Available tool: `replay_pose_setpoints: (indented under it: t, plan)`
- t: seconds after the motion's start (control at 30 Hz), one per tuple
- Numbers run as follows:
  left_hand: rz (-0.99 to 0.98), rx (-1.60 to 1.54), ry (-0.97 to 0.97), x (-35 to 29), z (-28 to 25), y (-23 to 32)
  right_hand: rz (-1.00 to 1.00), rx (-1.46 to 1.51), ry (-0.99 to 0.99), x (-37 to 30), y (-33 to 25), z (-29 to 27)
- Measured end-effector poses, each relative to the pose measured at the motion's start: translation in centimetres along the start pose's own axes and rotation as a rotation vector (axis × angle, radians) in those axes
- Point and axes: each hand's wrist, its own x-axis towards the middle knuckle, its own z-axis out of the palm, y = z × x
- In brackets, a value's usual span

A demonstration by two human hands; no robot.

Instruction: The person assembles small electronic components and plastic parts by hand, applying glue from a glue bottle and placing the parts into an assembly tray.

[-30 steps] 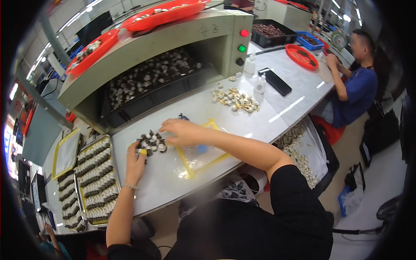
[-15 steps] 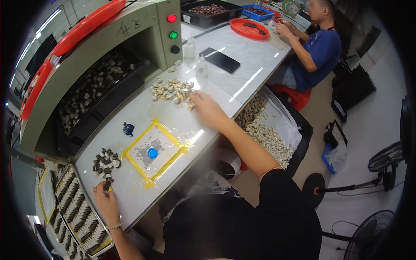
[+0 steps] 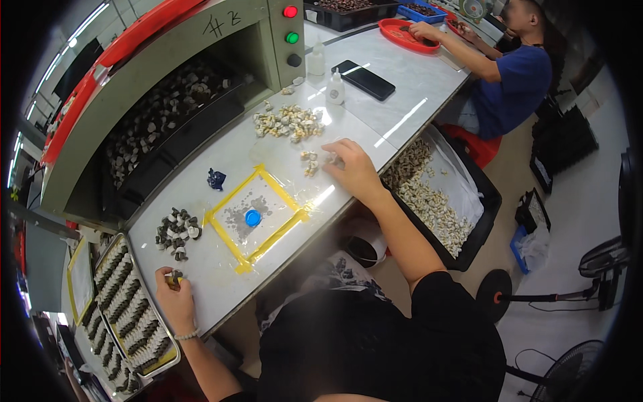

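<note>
In the head view, a careless sweep by the right hand [image 3: 351, 167] could be scattering small pale pieces [image 3: 309, 164] across the tabletop's [image 3: 218, 288] right side. Its fingers are curling beside them — I cannot tell whether around one. At near left, the left hand's [image 3: 175, 301] fingers are closing on a dark piece [image 3: 175, 277].

Room between right hand [image 3: 355, 173] and blue cap [image 3: 252, 218]
</note>
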Motion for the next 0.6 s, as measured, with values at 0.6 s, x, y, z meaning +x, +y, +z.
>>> replay_pose_setpoints:
  t: [0.6]
  plan:
    - [-0.383, -1.586, -0.417, -3.4, 5.9, 4.2, -0.358, -0.166, -0.497, 1.0, -7.4, 2.5]
